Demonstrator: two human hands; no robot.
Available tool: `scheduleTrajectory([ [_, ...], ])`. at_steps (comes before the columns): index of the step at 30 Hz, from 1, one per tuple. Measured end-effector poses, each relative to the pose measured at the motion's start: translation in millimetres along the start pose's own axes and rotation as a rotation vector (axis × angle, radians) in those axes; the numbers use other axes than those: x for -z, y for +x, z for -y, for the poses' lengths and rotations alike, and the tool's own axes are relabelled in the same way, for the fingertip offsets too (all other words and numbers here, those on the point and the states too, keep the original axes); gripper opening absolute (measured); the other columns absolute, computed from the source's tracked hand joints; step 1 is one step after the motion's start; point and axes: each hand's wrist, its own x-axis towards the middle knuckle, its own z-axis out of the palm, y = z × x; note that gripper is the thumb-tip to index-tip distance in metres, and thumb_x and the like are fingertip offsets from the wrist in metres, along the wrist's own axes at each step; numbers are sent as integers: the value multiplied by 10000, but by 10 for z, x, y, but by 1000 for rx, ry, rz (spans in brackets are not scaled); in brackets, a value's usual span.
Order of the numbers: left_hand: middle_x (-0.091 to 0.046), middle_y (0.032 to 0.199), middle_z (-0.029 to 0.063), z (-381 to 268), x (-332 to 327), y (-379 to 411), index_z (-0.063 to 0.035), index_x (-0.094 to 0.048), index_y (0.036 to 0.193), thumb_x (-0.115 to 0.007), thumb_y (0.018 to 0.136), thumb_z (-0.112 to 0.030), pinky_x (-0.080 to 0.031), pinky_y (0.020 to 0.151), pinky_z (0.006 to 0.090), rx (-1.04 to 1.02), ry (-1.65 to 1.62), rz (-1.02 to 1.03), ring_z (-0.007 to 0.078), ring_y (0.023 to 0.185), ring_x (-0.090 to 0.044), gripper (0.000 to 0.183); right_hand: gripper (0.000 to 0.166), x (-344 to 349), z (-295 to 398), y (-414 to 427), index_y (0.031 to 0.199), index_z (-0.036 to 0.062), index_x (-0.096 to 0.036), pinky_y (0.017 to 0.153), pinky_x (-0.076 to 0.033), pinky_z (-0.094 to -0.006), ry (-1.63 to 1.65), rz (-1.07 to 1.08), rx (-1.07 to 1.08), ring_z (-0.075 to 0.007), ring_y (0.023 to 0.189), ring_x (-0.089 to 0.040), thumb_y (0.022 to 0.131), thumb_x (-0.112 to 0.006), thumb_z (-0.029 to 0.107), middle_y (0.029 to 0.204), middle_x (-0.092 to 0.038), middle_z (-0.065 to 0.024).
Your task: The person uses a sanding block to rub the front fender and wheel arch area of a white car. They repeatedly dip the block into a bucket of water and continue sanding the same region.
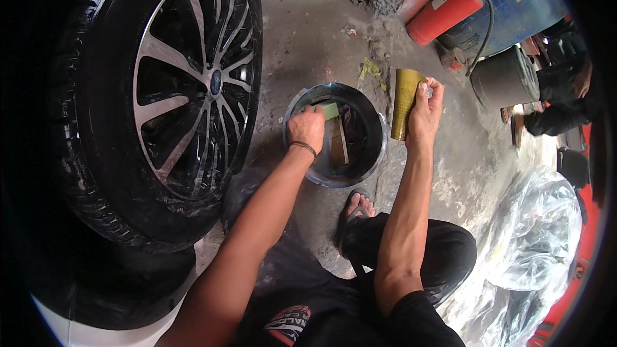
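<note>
My left hand [306,127] reaches into a black bucket [371,168] on the floor, its fingers on a light green block [330,111]. A brown block [339,147] leans inside the bucket beside a dark cloth-like piece [353,123] that is hard to make out. Held up to the right of the bucket, my right hand [424,111] pinches a curled, olive-yellow sheet of sandpaper [405,103] by its edge. Printing shows on the sheet's back.
A car wheel [212,84] stands close on my left. At the upper right are a red cylinder [446,9], a blue drum [511,14] and a grey bucket [503,77]. Crumpled clear plastic sheeting [535,236] lies at right. Another person's hand [583,79] shows at the far right.
</note>
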Motion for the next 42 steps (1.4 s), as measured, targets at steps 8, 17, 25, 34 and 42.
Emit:
scheduleTrajectory([
  [8,-741,1094,218,-137,376,-86,-118,-801,1060,-676,962,-228,-580,903,537,30,-202,6,443,1056,-717,193,121,-362,18,-135,1228,142,-522,714,-519,-259,185,138,-95,-80,852,-599,1176,-515,251,1022,-627,-3],
  [17,-711,1235,50,-115,793,-17,-50,-620,1366,-632,1099,-403,-550,970,391,115,-1883,437,165,1168,-675,443,189,-840,-362,-461,1198,65,-600,790,-565,-395,-469,55,116,-225,865,-719,1129,-582,240,958,-743,-165],
  [25,-739,962,37,-34,682,65,-83,-625,1128,-810,984,-155,-560,785,295,50,-1631,172,92,876,-688,246,197,-591,-226,-246,1146,59,-676,683,-581,-278,214,266,-517,-113,742,-727,1085,-671,246,891,-747,-12],
  [34,-729,1113,50,279,842,169,-70,-670,1176,-818,972,-155,-571,919,310,60,-1812,374,120,1022,-701,266,161,-353,-54,-248,1110,58,-713,643,-601,-232,243,440,-464,-90,799,-709,968,-778,21,961,-749,-6],
  [42,-705,1017,-19,334,798,204,-137,-671,1091,-767,990,-113,-575,745,305,-10,-1658,160,97,905,-688,141,133,-332,-174,-197,1099,30,-763,688,-559,-245,297,355,-341,-100,804,-692,973,-763,-12,982,-763,-32],
])
